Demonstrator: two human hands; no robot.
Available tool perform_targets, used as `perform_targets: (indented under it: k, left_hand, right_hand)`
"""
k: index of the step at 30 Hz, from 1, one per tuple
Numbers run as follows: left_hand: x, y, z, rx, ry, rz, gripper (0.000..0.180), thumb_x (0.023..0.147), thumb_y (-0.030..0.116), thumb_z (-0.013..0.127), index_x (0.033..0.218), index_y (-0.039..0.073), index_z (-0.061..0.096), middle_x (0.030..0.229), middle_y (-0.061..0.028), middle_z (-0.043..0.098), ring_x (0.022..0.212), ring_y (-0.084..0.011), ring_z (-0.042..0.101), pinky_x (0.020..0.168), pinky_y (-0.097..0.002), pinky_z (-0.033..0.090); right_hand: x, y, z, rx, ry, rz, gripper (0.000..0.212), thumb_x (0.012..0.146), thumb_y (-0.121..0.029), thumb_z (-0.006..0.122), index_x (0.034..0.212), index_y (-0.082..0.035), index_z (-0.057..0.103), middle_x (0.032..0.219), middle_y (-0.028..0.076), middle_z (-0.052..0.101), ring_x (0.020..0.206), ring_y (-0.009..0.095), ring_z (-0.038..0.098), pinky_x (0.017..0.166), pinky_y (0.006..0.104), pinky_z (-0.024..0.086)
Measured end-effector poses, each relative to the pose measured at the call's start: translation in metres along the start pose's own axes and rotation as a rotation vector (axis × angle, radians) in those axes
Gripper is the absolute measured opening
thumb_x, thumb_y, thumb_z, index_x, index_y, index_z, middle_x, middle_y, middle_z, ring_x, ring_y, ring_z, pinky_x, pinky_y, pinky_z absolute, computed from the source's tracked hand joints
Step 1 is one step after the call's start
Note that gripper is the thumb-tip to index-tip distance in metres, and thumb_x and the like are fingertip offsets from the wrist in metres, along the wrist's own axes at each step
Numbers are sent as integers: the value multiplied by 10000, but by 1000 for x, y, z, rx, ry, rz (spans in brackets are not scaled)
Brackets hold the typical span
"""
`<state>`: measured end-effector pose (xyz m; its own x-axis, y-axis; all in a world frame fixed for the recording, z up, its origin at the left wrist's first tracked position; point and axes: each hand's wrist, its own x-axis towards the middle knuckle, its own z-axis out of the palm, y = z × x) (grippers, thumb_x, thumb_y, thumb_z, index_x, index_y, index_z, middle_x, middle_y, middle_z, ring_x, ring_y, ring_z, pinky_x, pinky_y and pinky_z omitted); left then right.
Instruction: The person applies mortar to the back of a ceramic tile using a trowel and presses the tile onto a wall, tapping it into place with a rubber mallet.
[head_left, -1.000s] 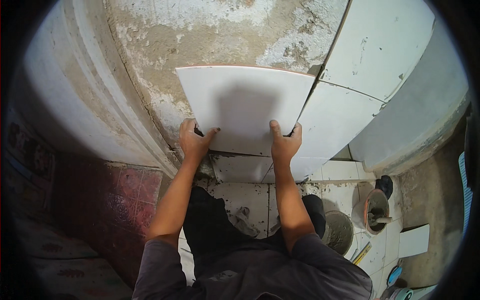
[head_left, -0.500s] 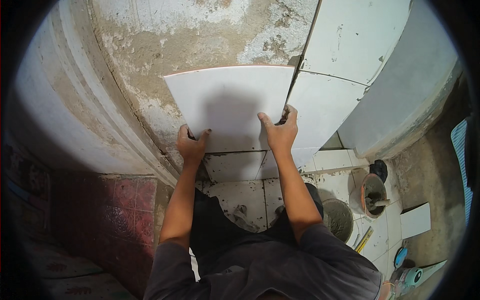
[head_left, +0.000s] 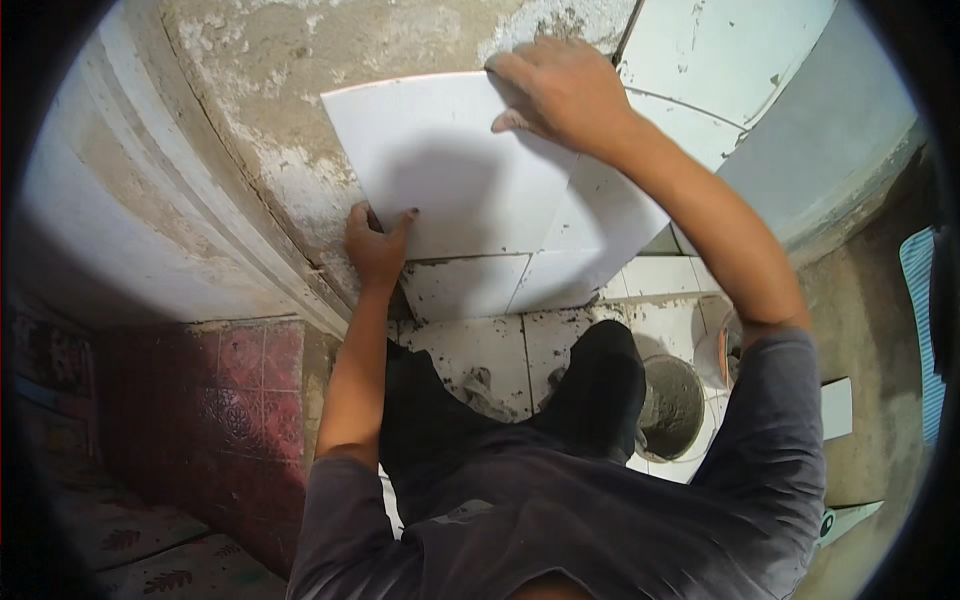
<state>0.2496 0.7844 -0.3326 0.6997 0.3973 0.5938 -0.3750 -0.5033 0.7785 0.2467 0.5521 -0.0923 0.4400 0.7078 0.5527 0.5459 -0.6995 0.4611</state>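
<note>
White tile (head_left: 450, 165) pressed to wall by both hands; mortar fills bucket (head_left: 670, 405).

We note a plain white tile (head_left: 450, 170) against grey, patchy plaster (head_left: 270, 90). Floor tiles (head_left: 240, 400) dark red, floral-patterned. Our sleeves (head_left: 770, 440) grey.

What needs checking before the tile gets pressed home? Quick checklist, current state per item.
1. Left hand supports the lower left corner of the white tile: ok.
2. Right hand lies flat on the tile's upper right corner: ok.
3. Bare plaster wall behind the tile looks rough and patchy; whether it carries adhesive: cannot tell.
4. Tile's right edge lines up with the neighbouring wall tile: cannot tell, the arm and the lens bend hide the joint.
5. Bottom edge sits close above the lower tile: ok, gap evenness cannot tell.
6. Mortar bucket by the right leg is within reach: ok.
</note>
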Motion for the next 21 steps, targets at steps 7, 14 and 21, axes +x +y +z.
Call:
perform_targets:
  k: [7, 14, 21]
  left_hand:
    - [-27, 2, 16, -45, 208, -66, 788, 651, 393, 832, 1241, 46, 440, 1174, -198, 494, 1064, -314, 495, 904, -434, 414]
    - [-86, 13, 90, 298, 99, 192, 1269, 550, 548, 838, 1494, 120, 105, 1487, -334, -17, 1384, -498, 44, 1071, -615, 172]
    - [-110, 6, 110, 191, 60, -141, 1257, 625, 445, 826, 1488, 52, 0, 1477, -358, -69, 1387, -496, -82, 1088, -623, 79]
  right_hand:
    - [6, 5, -2, 111, 15, 8, 536, 641, -445, 761, 948, -69, 532, 779, 133, 573, 814, 335, 568, 724, 453, 425]
    - [8, 7, -2, 53, -21, 5, 557, 647, -483, 753, 966, -69, 562, 804, 131, 591, 826, 319, 571, 743, 443, 425]
    - [5, 8, 3, 94, -18, 34, 572, 645, -495, 755, 982, -69, 576, 797, 110, 599, 812, 304, 576, 730, 435, 411]
